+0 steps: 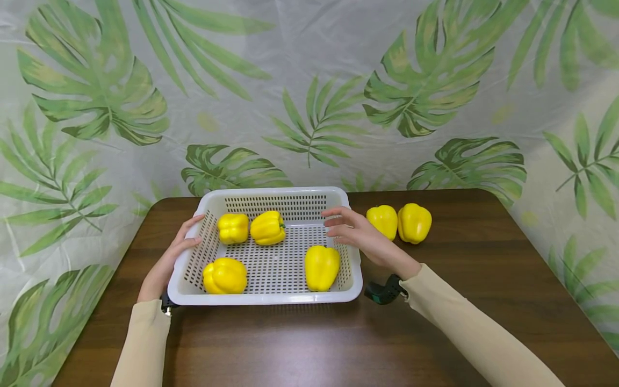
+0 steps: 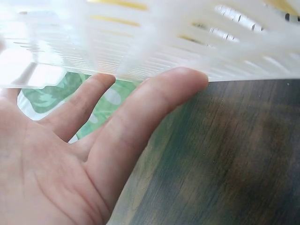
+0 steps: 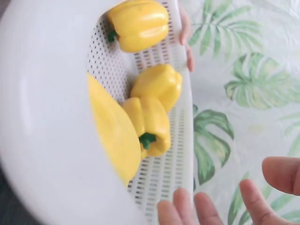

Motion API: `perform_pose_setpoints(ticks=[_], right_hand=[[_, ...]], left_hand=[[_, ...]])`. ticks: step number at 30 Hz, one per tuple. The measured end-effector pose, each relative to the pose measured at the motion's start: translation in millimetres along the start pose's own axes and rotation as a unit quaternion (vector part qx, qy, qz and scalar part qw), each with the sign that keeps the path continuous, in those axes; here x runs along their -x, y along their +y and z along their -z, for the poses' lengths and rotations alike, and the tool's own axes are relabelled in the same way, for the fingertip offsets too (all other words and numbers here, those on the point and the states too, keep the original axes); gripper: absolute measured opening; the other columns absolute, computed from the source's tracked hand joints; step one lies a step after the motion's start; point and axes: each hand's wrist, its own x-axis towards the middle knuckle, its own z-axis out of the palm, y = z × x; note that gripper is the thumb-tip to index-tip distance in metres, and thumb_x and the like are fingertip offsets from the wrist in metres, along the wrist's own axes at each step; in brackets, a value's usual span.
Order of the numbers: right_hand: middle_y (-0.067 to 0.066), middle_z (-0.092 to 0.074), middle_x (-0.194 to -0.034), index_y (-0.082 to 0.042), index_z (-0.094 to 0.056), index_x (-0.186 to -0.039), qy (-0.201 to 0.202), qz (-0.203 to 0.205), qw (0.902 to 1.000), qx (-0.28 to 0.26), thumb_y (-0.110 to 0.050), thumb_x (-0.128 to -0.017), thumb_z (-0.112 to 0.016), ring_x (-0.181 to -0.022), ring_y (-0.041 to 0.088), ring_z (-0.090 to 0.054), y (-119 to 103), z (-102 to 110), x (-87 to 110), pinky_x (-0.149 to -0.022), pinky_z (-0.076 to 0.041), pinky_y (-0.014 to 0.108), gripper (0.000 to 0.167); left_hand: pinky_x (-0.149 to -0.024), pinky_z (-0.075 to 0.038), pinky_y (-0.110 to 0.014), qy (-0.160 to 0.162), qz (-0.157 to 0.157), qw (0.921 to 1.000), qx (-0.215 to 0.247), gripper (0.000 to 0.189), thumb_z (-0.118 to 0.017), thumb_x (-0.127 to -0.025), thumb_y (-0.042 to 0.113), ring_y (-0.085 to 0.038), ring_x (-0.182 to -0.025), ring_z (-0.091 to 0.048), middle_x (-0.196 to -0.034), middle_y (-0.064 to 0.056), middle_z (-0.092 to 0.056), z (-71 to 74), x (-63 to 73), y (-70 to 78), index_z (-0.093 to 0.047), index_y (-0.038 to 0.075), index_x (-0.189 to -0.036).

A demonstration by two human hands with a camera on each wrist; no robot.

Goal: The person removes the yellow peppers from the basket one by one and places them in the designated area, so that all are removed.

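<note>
A white perforated plastic basket [image 1: 278, 299] holds several yellow bell peppers. Two of these, a bell pepper [image 1: 233, 228] and another bell pepper [image 1: 268, 228], sit side by side toward the back left. Nearer the front are a bell pepper [image 1: 224, 276] on the left and a bell pepper [image 1: 322, 268] on the right. My left hand [image 1: 166, 263] touches the basket's left side; in the left wrist view its fairly straight fingers [image 2: 136, 117] rest against the slotted wall. Over the right rim hovers my right hand [image 1: 360, 236], fingers spread and holding nothing.
Two more yellow bell peppers, one [image 1: 383, 221] beside another [image 1: 414, 223], stand on the brown wooden table [image 1: 464, 279] right of the basket, behind my right hand. A leaf-patterned cloth [image 1: 314, 123] hangs behind the table.
</note>
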Motion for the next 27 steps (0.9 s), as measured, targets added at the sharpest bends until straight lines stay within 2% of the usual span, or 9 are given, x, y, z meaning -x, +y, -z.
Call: perform_pose_setpoints(ticks=[7, 13, 18, 27], right_hand=[[0.022, -0.045, -0.134, -0.001, -0.044, -0.136, -0.022, -0.014, 0.9978, 0.061, -0.014, -0.096, -0.053, -0.123, 0.037, -0.043, -5, -13, -4.8, -0.099, -0.036, 0.055, 0.043], [0.020, -0.042, -0.138, -0.004, -0.048, -0.133, -0.036, -0.037, 0.9926, 0.110, -0.014, -0.095, -0.053, -0.126, 0.035, -0.039, -2, -21, -10.9, -0.100, -0.034, 0.054, 0.040], [0.022, -0.041, -0.139, -0.006, -0.049, -0.132, -0.054, -0.056, 0.9888, 0.128, -0.015, -0.095, -0.054, -0.127, 0.036, -0.038, -1, -25, -14.0, -0.102, -0.031, 0.054, 0.039], [0.023, -0.043, -0.137, -0.006, -0.052, -0.130, -0.086, -0.059, 0.9841, 0.144, -0.011, -0.092, -0.055, -0.126, 0.035, -0.040, 1, -28, -19.2, -0.102, -0.033, 0.053, 0.038]], left_hand=[[-0.082, -0.051, -0.035, 0.003, 0.002, 1.0000, -0.002, 0.052, -0.033, -0.100, 0.008, -0.015, -0.111, -0.052, -0.150, -0.029, -0.002, 0.8, -0.5, -0.2, -0.029, 0.034, -0.146], [-0.082, -0.051, -0.036, 0.002, -0.001, 1.0000, 0.003, 0.052, -0.032, -0.100, 0.007, -0.016, -0.111, -0.053, -0.150, -0.029, -0.003, 0.2, -0.4, -0.3, -0.029, 0.033, -0.145], [-0.083, -0.051, -0.036, -0.001, -0.003, 0.9999, 0.015, 0.052, -0.032, -0.100, 0.006, -0.016, -0.112, -0.052, -0.150, -0.029, -0.002, -0.5, -0.9, -0.4, -0.029, 0.032, -0.146], [-0.083, -0.051, -0.035, 0.005, 0.011, 0.9999, 0.006, 0.050, -0.031, -0.101, 0.009, -0.017, -0.112, -0.052, -0.150, -0.025, -0.006, -0.1, 0.9, 0.1, -0.028, 0.032, -0.146]])
